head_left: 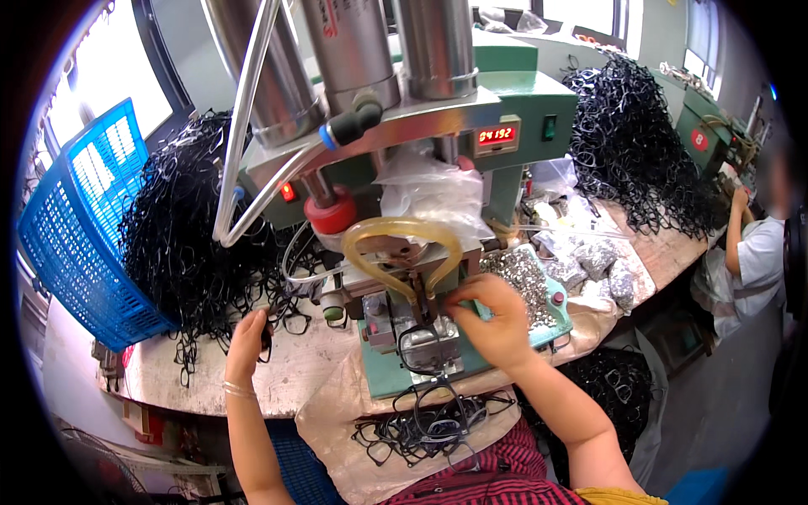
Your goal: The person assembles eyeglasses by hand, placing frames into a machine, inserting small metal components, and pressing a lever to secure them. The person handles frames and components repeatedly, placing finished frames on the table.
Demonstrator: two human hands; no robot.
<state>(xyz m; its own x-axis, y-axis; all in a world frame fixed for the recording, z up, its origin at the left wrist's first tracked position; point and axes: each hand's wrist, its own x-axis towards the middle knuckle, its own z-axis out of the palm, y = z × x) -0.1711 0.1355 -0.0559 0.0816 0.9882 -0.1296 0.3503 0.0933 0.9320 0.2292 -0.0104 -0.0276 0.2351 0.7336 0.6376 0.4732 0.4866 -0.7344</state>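
Observation:
My left hand (pixel 244 343) is closed around a dark eyeglass frame (pixel 267 338) beside the black heap, left of the press. At the press's jig, my right hand (pixel 497 318) has its fingers pinched together; whatever is between them is hidden. A black eyeglass frame (pixel 406 364) sits in the jig just left of those fingertips. Two ends of a yellowish tube (pixel 402 225) point down above it. More frames (pixel 433 425) lie in a loose pile over the cloth on my lap, below the green base (pixel 383 383).
A large heap of black frames (pixel 189 202) spills from a tilted blue basket (pixel 93 227). Small metal parts (pixel 513 282) fill a tray beside my right hand. Metal cylinders (pixel 349 50) stand over the press. Another heap (pixel 631 143) and a person (pixel 757 252) are at the right.

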